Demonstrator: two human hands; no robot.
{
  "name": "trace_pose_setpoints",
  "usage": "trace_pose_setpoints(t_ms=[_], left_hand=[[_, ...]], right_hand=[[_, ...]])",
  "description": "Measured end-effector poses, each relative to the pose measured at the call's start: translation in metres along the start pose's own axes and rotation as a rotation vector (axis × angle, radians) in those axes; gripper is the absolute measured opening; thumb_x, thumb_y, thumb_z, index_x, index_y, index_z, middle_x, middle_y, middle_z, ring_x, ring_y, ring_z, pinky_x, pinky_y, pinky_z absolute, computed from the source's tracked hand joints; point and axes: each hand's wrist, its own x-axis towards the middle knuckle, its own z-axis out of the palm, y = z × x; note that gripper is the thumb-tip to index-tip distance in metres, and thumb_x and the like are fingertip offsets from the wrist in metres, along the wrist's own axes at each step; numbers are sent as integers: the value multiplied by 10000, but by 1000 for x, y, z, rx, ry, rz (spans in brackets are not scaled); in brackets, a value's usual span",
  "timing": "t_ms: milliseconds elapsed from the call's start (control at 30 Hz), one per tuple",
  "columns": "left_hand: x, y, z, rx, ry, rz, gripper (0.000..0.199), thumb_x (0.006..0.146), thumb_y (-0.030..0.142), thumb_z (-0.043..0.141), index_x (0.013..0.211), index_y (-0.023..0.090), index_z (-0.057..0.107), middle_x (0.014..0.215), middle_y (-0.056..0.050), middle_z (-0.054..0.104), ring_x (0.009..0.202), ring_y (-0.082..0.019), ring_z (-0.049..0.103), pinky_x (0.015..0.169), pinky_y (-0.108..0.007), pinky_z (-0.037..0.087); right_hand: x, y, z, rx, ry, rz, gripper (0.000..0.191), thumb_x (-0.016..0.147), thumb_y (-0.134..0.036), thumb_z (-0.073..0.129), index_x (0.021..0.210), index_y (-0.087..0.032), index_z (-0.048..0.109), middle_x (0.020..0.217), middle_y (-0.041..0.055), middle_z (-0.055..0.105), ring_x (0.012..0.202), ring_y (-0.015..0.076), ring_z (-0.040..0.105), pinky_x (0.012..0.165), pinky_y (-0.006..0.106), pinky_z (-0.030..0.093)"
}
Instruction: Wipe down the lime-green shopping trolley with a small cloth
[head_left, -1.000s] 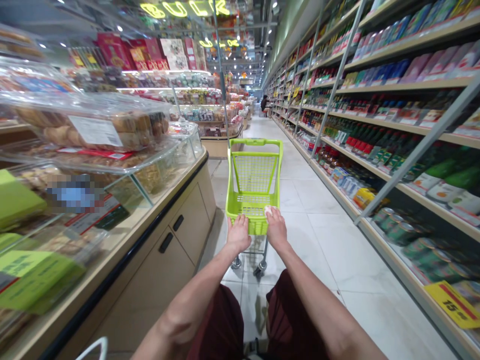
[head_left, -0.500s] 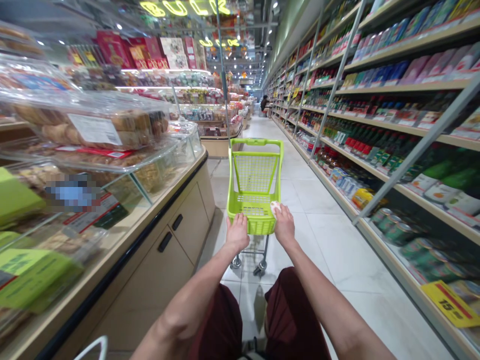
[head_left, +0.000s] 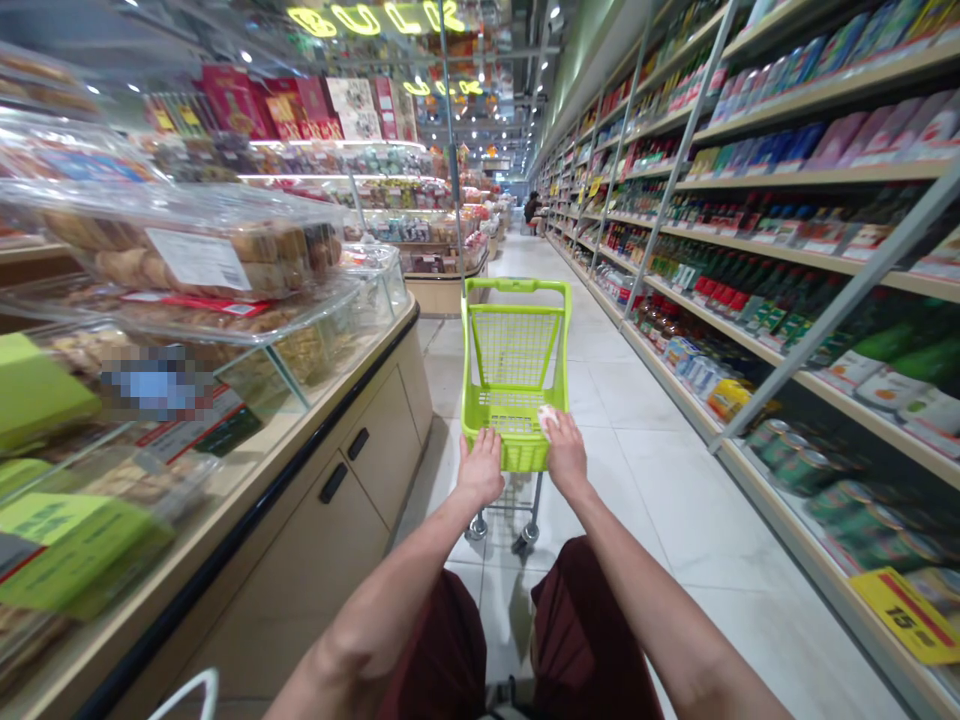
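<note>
A green plastic shopping cart [head_left: 517,375] on grey legs with small wheels stands right in front of me. My left hand [head_left: 481,468] rests on the left part of its near rim, the fingers laid forward over the edge. At the rim's right corner is my right hand [head_left: 566,455], its fingers closed around a small crumpled white and pinkish thing [head_left: 547,418] that looks like a tissue. The basket part I can see holds nothing.
On the left a beige counter [head_left: 375,420] carries packed baked goods [head_left: 195,255]. Long shelves [head_left: 750,345] of bottles and cans line the right side. The tiled aisle [head_left: 592,400] runs ahead, with a person [head_left: 532,208] far along it.
The cart, both hands and the surroundings appear shifted slightly to the right in view. Both hands stay at the same places on the cart.
</note>
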Motion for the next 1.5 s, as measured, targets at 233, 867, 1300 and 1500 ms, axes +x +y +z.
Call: trace_pose_setpoints(t_ms=[233,867,1300,1500], left_hand=[[-2,13,-5,-15,5,2,710,713,239,465,1361,86,220,1459,-136,157,1345,-268,71,1064,-533,41],[-7,8,-2,-29,7,72,746,711,313,422,1370,53,187,1465,-127,138,1344,-279,56,1070,-550,34],[-9,-6,-9,-29,-37,-15,764,706,299,454,1380,71,175,1463,-137,135,1342,-288,70,1061,-566,30],[-11,-4,-8,-36,0,17,726,720,277,422,1375,69,186,1463,-129,144,1343,-274,83,1067,-559,38]], right_hand=[[-4,-17,6,40,-20,-39,392,834,-72,342,1176,-111,530,1318,151,438,1277,231,295,1007,430,296],[-11,-11,29,29,68,-257,477,725,-7,328,1107,-140,583,1254,124,505,1242,216,363,993,403,361],[1,30,15,-78,193,-137,421,741,-50,351,1098,-92,570,1253,184,478,1225,284,367,929,456,411],[-15,-23,42,95,139,-341,411,767,-56,325,1064,-142,595,1238,126,504,1217,219,393,967,416,399]])
